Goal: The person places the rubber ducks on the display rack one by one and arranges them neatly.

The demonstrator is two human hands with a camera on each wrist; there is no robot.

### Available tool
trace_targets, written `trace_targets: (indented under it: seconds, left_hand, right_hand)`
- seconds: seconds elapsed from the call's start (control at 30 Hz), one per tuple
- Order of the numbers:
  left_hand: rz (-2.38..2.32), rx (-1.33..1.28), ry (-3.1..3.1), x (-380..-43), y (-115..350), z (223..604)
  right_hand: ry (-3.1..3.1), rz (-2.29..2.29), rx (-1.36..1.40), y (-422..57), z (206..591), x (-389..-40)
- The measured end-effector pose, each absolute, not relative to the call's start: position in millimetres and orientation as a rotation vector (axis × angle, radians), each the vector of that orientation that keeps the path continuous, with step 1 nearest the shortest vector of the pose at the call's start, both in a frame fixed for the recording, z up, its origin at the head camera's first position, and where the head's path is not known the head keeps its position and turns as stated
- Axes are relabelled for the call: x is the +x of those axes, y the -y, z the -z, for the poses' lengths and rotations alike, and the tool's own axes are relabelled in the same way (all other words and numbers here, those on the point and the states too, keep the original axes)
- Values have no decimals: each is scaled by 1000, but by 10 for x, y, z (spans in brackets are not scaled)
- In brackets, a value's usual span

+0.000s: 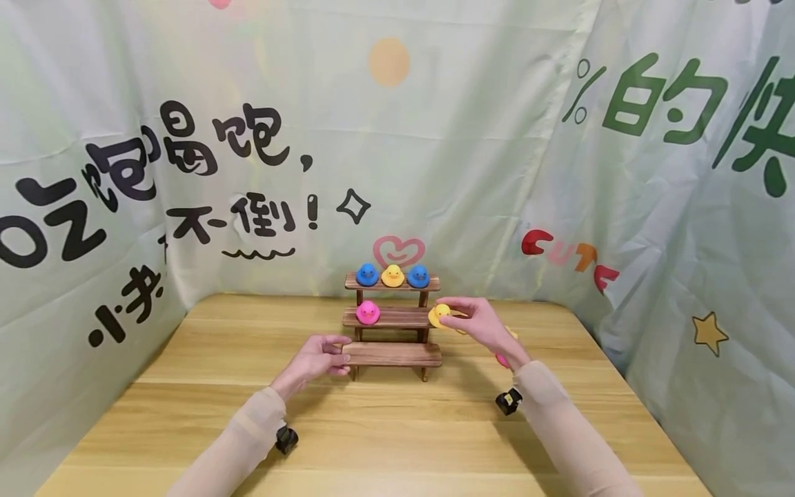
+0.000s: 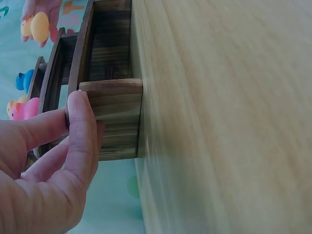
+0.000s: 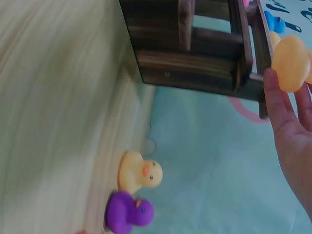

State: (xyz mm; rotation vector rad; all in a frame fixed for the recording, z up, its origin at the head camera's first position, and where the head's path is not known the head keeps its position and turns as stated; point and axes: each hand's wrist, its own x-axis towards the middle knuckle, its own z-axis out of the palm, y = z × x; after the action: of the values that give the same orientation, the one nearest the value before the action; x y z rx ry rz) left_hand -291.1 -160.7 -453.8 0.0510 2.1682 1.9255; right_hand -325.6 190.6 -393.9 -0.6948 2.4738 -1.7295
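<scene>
Apparently to steady the wooden stand point(image 1: 391, 353), your left hand point(image 1: 320, 356) pinches its lowest tier's left end; your right hand point(image 1: 479, 322) pinches a yellow duck point(image 1: 440, 314) upright by the stand's middle-tier right end.

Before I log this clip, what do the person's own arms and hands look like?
The arms wear long, loose, pale beige sleeves reaching the wrists. The left hand and right hand are bare, without gloves. A small black device shows at the left wrist; a matching black unit at the right bears a small yellowish mark. No cables are visible.
</scene>
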Motion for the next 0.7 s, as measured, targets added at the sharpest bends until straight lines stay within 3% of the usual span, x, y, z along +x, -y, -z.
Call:
trace_targets:
  seconds: [0.7]
  left_hand:
    - [-1933,104,-2160,-2921,1613,4563]
  right_hand:
    - [-2436,1805,-726,-1232,4053,-3399]
